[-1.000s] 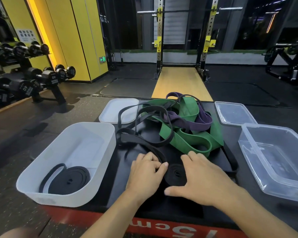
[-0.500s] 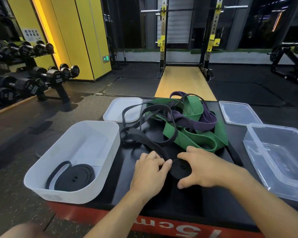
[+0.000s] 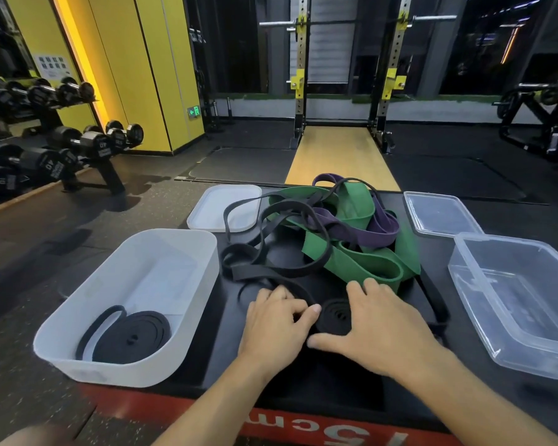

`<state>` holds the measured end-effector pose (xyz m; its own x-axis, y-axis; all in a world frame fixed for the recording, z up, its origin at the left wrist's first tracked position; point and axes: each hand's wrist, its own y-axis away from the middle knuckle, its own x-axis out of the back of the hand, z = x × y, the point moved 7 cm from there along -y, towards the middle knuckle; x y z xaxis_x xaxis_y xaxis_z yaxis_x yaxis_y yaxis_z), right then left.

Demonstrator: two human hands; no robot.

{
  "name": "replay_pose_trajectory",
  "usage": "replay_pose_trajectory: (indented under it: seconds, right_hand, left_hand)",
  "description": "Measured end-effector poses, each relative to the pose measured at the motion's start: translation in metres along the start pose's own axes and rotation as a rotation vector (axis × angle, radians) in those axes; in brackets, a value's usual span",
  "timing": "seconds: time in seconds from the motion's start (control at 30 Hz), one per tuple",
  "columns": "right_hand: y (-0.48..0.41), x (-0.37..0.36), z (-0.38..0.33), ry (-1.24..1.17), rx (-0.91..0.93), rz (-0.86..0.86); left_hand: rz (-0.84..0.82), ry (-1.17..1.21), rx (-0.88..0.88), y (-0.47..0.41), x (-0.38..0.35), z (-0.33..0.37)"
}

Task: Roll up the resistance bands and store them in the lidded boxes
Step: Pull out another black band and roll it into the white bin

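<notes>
A partly rolled black band coil (image 3: 335, 315) lies flat on the black box top (image 3: 351, 387), between my two hands. My left hand (image 3: 276, 320) curls its fingers on the coil's left edge and the loose strap feeding it. My right hand (image 3: 380, 329) cups the coil from the right, thumb under its near side. Behind lies a tangle of a green band (image 3: 361, 262), a purple band (image 3: 364, 228) and thin black bands (image 3: 271, 243). The white box (image 3: 190, 304) at left holds one rolled black band (image 3: 129, 339).
A clear box (image 3: 484, 320) stands at right, with its clear lid (image 3: 438, 214) behind it. A white lid (image 3: 213, 209) lies behind the white box. A dumbbell rack (image 3: 45, 156) is far left and a squat rack (image 3: 345, 75) is ahead across the dark gym floor.
Both hands have kept working round the black coil, which has turned and grown a little. My right hand has shifted its hold from over the coil to its right side.
</notes>
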<state>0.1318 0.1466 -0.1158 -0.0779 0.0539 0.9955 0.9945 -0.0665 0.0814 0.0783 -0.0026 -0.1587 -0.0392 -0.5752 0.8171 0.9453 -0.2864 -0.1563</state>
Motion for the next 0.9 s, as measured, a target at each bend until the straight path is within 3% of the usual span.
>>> replay_pose_trajectory:
  seconds: [0.27, 0.4, 0.6, 0.9]
  right_hand:
    - [-0.006, -0.017, 0.002, -0.147, 0.045, 0.196]
    - [-0.002, -0.028, 0.014, -0.304, 0.152, 0.246]
    - [0.005, -0.031, 0.013, -0.396, 0.307, 0.203]
    - [0.006, -0.029, 0.006, -0.346, 0.36, 0.222]
  left_hand:
    - [0.012, 0.057, -0.001, 0.001, 0.0, -0.003]
    - [0.078, 0.165, 0.065, -0.001, 0.003, -0.009]
    - [0.163, 0.237, 0.07, 0.001, 0.01, -0.008]
    - [0.352, 0.258, 0.053, -0.015, 0.032, 0.01]
